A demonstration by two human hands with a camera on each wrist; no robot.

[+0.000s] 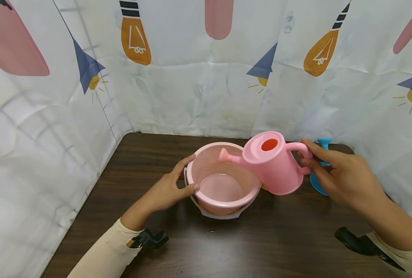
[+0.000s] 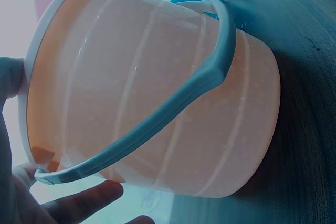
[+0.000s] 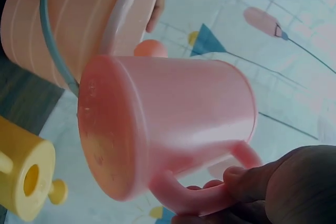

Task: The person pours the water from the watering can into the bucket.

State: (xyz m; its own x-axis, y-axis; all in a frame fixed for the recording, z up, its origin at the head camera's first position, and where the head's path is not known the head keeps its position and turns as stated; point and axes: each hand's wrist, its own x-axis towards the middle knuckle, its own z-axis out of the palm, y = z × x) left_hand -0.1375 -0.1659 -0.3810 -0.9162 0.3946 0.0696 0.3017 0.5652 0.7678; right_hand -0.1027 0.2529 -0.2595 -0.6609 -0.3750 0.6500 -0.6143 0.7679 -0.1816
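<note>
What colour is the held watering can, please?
The watering can is pink, shown best in the head view.

place: screened tabletop nook — room unclear | lamp-print sheeting [image 1: 192, 96] | dark wood-grain table [image 1: 234, 251]

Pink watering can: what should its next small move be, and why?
I would probably tip the pink watering can slightly further toward the pink bucket: its spout appears above the bucket, the right hand grips its handle, and the left hand touches the bucket's rim, yet no clear stream shows.
</note>
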